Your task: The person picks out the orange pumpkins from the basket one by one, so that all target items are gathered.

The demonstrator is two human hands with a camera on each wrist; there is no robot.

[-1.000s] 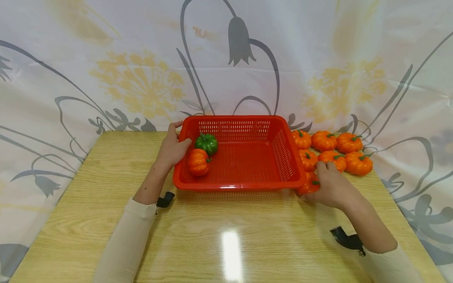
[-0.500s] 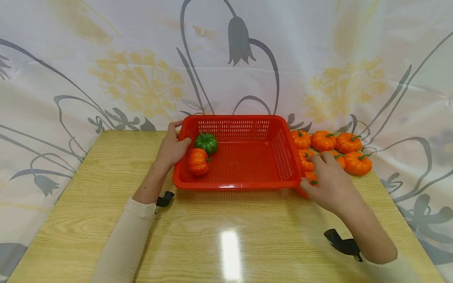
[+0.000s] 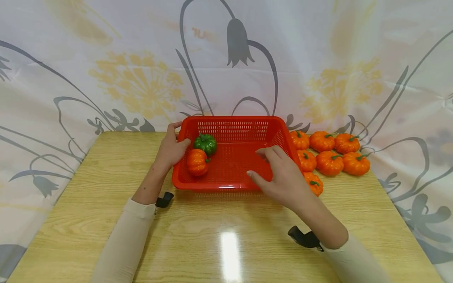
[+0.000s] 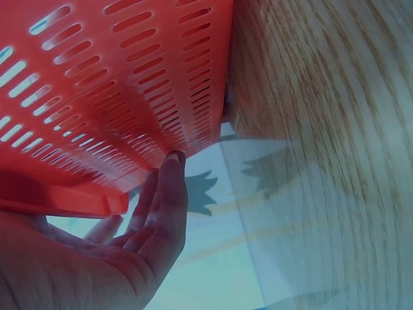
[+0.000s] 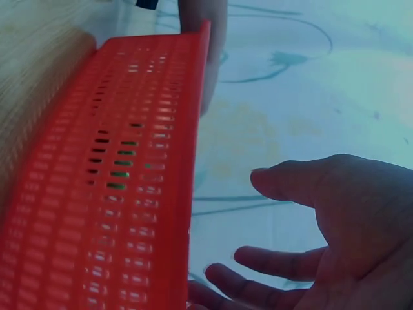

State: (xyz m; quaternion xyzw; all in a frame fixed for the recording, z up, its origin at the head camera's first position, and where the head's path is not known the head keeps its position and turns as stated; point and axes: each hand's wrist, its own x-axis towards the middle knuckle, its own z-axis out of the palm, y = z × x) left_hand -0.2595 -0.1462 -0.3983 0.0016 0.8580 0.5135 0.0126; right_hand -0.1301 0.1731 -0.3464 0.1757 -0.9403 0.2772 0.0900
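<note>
A red slotted plastic basket [image 3: 219, 186] stands on the wooden table. Inside it, at the left, a green toy pumpkin [image 3: 206, 144] lies behind an orange one [image 3: 197, 162]. My left hand [image 3: 171, 148] grips the basket's left rim, thumb on top; in the left wrist view its fingers [image 4: 169, 206] reach along the outer wall. Over the right front part of the basket hovers my right hand [image 3: 283, 177], thumb and fingers spread, holding nothing. In the right wrist view, the right hand [image 5: 348, 232] is beyond the basket's rim, palm bare.
Several orange toy pumpkins [image 3: 330, 163] sit close together right of the basket, with one pumpkin [image 3: 313, 184] nearest the front, partly behind my right forearm. A patterned curtain [image 3: 141, 59] hangs behind the table. Bare wood [image 3: 198, 239] lies in front of the basket.
My right hand has left the front orange pumpkin and moved left over the basket, without a pumpkin in it. That pumpkin is still on the table. The left hand stays on the rim.
</note>
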